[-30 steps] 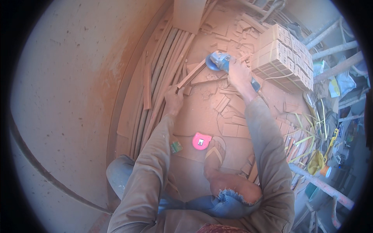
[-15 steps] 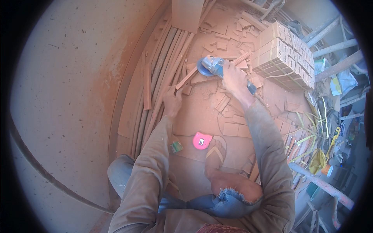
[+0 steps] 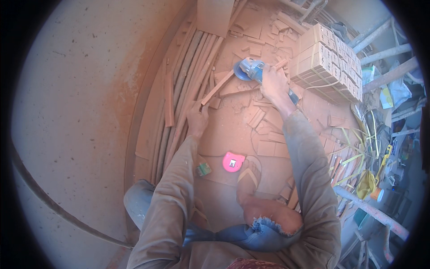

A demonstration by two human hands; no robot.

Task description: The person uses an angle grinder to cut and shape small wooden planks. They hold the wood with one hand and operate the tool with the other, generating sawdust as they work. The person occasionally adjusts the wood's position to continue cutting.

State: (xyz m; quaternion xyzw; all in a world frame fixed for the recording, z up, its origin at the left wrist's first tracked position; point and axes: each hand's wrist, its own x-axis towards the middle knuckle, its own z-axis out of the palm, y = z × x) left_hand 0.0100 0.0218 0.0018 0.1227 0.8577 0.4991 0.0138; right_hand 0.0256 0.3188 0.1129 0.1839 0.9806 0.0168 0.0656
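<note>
My right hand (image 3: 274,83) is closed round the body of a blue angle grinder (image 3: 255,71). Its round disc (image 3: 242,69) faces left, at the far end of a narrow reddish tile strip (image 3: 218,87); I cannot tell whether disc and strip touch. The near end of that strip is gripped in my left hand (image 3: 197,119), which is beside long pipes or poles (image 3: 190,74) on the left. Tile offcuts (image 3: 256,118) lie on the dusty floor below the grinder. Nearer to me lies a pink tape measure (image 3: 233,162), next to my sandalled foot (image 3: 249,175).
A strapped stack of tiles (image 3: 327,65) stands at the far right. Yellow straps (image 3: 351,157) and metal scaffold tubes (image 3: 389,78) crowd the right side. A wall (image 3: 80,112) rises on the left. A small green packet (image 3: 204,169) lies by the tape measure.
The grinder and my right hand have shifted slightly to the right. The strip's far end has moved a little up and right, while my left hand stays nearly in place.
</note>
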